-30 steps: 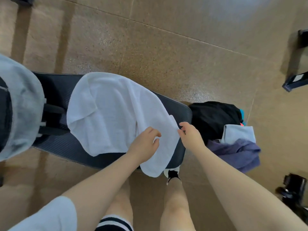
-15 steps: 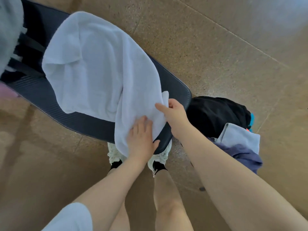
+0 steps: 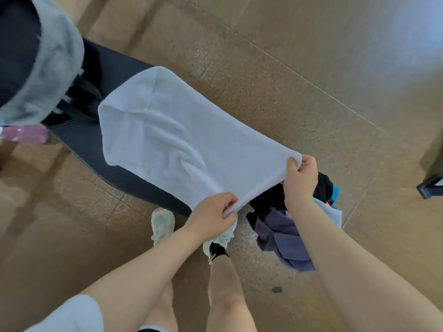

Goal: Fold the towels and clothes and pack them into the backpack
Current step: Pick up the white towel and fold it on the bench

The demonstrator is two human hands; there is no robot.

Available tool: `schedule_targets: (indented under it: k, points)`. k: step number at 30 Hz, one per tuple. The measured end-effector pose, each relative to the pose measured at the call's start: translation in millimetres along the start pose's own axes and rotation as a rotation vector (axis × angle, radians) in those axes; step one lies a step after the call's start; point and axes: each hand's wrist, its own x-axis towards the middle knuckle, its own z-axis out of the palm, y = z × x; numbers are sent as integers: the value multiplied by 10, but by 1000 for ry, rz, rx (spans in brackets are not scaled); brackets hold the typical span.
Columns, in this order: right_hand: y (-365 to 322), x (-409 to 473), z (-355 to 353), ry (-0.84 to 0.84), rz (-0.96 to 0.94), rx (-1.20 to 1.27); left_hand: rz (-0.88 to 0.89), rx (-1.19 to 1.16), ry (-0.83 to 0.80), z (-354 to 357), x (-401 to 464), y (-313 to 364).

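Here, both hands pinch one short edge of the white towel (image 3: 182, 144): left hand (image 3: 212, 215) at lower centre, right hand (image 3: 299, 179) further right. The towel's far end lies on the dark counter (image 3: 115, 68), beside the grey backpack (image 3: 55, 68) at upper left.

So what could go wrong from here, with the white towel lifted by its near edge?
1. The far corner of the white towel is already doubled over on the black bench; folding now would likely trap that crease.
2. Both hands, left hand and right hand, only pinch the corners, so a slip could drop the edge onto the floor.
3. The lifted edge hangs over the pile of clothes and might drag it.
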Motion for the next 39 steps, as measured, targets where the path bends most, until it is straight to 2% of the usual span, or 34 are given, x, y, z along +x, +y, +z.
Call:
schedule_targets:
  k: [2,4,6,7,12,16,22,26,32,36,39]
  points:
    - [-5,45,-132,7,31,-137,-2,-60,-132,93,-10,86]
    - [-17,73,-189,-54,104,-430,-17,-10,-228,160,15,58]
    - [-59,37,-153,-130,65,-750,-79,11,-235,112,30,-47]
    - [-90,-7,-87,-181,-3,-795,-120,-1,-213,43,26,-130]
    - [-445,-363,634,-534,-336,-716,-258,-16,7,-672,-62,-713]
    - [-791,-623,1442,-662,-488,-671,-370,-29,242,-1377,-29,-1276]
    - [-971,-710,2577,-643,-493,-725,-515,-50,477,-1991,234,-1957]
    - [-923,-634,3040,-608,-558,-897,-572,-85,472,-2045,413,-2191]
    - [-836,-504,3228,-533,-731,-1148,-474,-61,472,-1950,472,-2298]
    - [-880,-448,3195,-527,-843,-1306,-423,-336,496,-2112,384,-2272]
    - [-1029,-398,3109,-450,-712,-1215,-400,-441,505,-2334,283,-2211]
